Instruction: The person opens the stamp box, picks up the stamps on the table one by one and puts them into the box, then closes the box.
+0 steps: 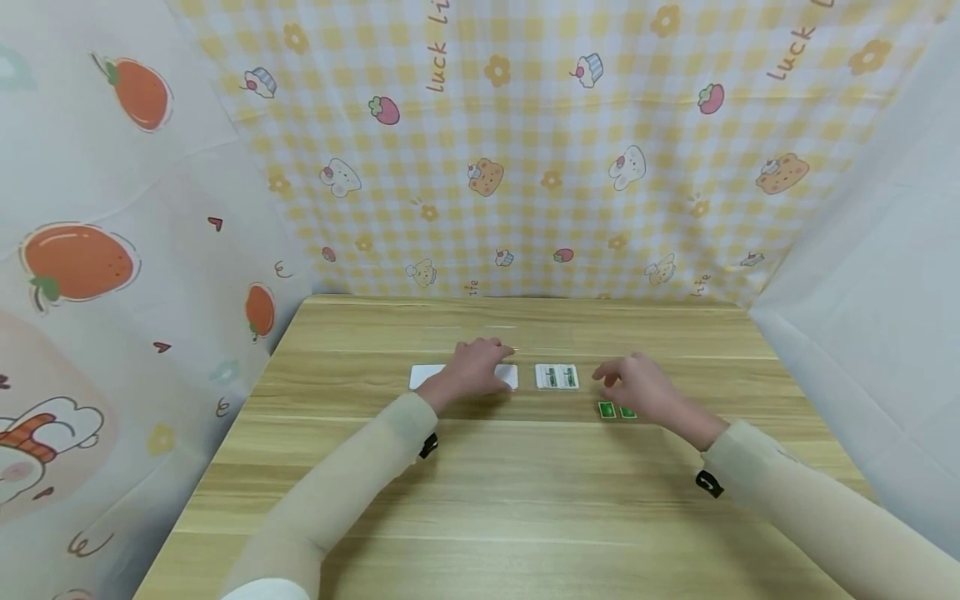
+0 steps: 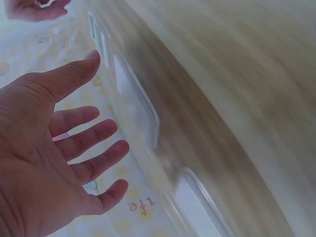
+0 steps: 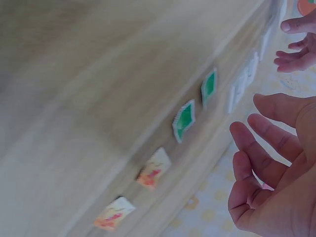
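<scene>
My left hand [image 1: 474, 367] hovers over flat white rectangular pieces with rounded corners, its fingers spread and holding nothing. In the left wrist view, one white piece [image 2: 136, 103] lies beyond the fingertips and another white piece [image 2: 201, 207] is nearer the bottom edge. To the right of that hand lies a white piece with green printing [image 1: 557, 377]. My right hand [image 1: 643, 390] is above small stamp-like pieces, fingers loosely bent with nothing between them. Two are green stamps [image 3: 184, 120] with serrated edges; two orange-and-white stamps [image 3: 154, 169] are hidden under the hand in the head view.
The pieces lie in a row across a wood-grain table [image 1: 480, 508]. A yellow checked curtain [image 1: 525, 225] hangs along the table's back edge, with a printed white curtain [image 1: 187, 300] at left and a plain white one [image 1: 870, 333] at right.
</scene>
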